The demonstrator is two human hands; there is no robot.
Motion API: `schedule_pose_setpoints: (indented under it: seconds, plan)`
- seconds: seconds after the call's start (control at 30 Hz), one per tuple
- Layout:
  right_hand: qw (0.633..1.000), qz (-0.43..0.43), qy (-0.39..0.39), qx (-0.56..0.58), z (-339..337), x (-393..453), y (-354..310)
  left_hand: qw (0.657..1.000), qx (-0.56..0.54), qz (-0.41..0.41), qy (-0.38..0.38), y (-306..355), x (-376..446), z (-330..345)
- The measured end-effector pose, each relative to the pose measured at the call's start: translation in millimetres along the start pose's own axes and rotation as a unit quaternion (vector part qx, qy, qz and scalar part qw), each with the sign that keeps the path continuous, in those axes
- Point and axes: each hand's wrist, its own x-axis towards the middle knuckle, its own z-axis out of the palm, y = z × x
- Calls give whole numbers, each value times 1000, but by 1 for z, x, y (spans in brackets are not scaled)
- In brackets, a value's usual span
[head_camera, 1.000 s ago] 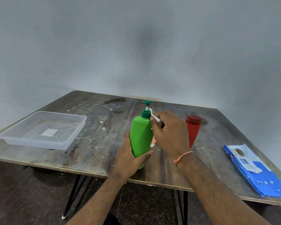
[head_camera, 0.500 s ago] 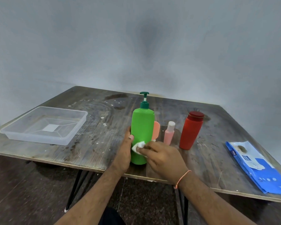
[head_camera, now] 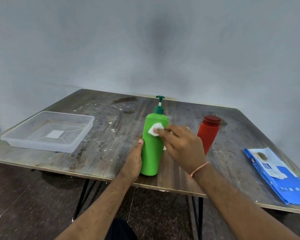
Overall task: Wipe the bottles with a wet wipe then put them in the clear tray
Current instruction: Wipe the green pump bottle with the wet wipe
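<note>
A right hand (head_camera: 184,148) pinches a folded white wet wipe (head_camera: 155,129) against the upper front of a green pump bottle (head_camera: 152,149), standing upright near the wooden table's (head_camera: 102,153) front edge, while the left hand (head_camera: 132,161) grips its lower side. A red bottle (head_camera: 209,132) stands just right; the clear tray (head_camera: 47,130) sits well left, a blue wipes pack (head_camera: 277,174) far right.

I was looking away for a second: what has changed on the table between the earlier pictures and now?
The right hand moved the wipe from the pump down to the lower body of the green bottle, then back up to its shoulder. The left hand keeps gripping the bottle upright. The tray, red bottle and wipes pack stayed put.
</note>
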Motion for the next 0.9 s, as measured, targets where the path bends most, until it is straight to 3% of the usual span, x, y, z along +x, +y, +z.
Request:
schedule_pose_setpoints:
  seconds: [0.13, 0.33, 0.5, 0.7, 0.9]
  plan:
    - [999, 34, -3, 39, 7, 9, 0, 1000, 0, -6, 12, -2, 2, 0]
    - [990, -18, -93, 108, 11, -39, -18, 999, 18, -21, 18, -3, 2, -5]
    - [963, 19, -156, 221, 11, -69, -25, 997, 73, 3, 11, -9, 5, -11]
    - [864, 192, -226, 408, 10, -82, -19, 997, 57, 25, 37, -7, 7, -8]
    - [777, 334, -219, 487, 11, -86, -12, 995, 66, 54, 41, -4, 5, -5]
